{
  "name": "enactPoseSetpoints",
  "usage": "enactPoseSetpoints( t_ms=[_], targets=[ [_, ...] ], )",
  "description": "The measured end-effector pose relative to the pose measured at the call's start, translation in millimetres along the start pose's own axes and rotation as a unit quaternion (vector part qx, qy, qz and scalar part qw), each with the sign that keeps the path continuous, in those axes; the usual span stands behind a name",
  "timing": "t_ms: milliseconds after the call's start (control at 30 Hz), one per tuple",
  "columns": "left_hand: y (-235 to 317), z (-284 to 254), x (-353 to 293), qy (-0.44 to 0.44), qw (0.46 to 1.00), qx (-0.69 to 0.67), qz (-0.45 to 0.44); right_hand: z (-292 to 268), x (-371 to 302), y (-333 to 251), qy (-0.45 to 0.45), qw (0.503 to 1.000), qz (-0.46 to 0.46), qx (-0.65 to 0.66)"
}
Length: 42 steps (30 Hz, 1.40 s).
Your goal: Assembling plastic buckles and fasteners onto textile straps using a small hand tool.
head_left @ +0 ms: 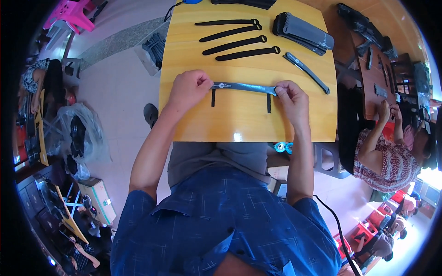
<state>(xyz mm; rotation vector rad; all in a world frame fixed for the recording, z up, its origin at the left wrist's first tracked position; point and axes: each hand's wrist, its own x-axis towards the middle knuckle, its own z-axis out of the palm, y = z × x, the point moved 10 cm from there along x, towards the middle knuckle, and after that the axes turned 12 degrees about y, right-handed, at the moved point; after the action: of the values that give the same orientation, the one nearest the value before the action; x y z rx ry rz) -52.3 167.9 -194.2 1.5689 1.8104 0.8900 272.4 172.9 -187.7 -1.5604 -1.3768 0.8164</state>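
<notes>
A narrow, shiny dark grey plastic sleeve (246, 87) with a small pale print is stretched crosswise over the wooden table. Its left end is at the pinched fingertips of my left hand (191, 87). On the other end, the thumb and fingers of my right hand (291, 96) are closed. Beyond my hands lie several black straps (241, 50), each with a loop at its right end. To the right of them a similar slim grey sleeve (307, 72) lies aslant. Whether a strap is inside the held sleeve I cannot tell.
A stack of dark grey sleeves (301, 33) lies at the table's far right. Two short black strips (213, 97) mark the yellow tabletop (239, 122). At the right, another person (386, 156) sits at a brown table (370, 87). A plastic bag (83, 133) stands on the floor at left.
</notes>
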Motion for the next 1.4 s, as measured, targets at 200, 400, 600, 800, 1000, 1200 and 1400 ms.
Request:
enactPoseSetpoints(
  t_ms=[200, 400, 600, 800, 1000, 1200, 1400],
  targets=[
    [-6.3, -6.6, -3.3, -0.011, 0.999, 0.019, -0.030, 0.0, 2.4, 1.7, 0.030, 0.999, -0.002, -0.017],
    [-1.3, -12.5, -5.9, -0.013, 0.998, 0.065, -0.022, 3.1, -2.9, -12.4, 0.032, 0.996, -0.016, -0.081],
    [1.5, -12.0, -3.9, -0.001, 0.997, 0.080, -0.016, 1.3, -7.3, -12.2, 0.062, 0.995, -0.023, -0.078],
    [5.8, -10.4, -2.9, -0.008, 0.996, 0.084, -0.002, 2.6, -5.6, -7.5, 0.056, 0.997, -0.010, -0.054],
    [-4.4, -2.0, -2.5, -0.050, 0.998, 0.022, -0.034, 2.7, -2.9, 11.9, 0.045, 0.998, 0.017, 0.030],
    [-14.2, 2.3, -3.5, -0.090, 0.994, -0.040, -0.056, 5.5, -4.0, 4.9, 0.060, 0.998, 0.009, 0.003],
    [-5.6, 11.4, -8.6, -0.129, 0.978, -0.117, -0.118, -7.5, 1.9, 10.7, 0.080, 0.997, 0.004, -0.012]
  ],
)
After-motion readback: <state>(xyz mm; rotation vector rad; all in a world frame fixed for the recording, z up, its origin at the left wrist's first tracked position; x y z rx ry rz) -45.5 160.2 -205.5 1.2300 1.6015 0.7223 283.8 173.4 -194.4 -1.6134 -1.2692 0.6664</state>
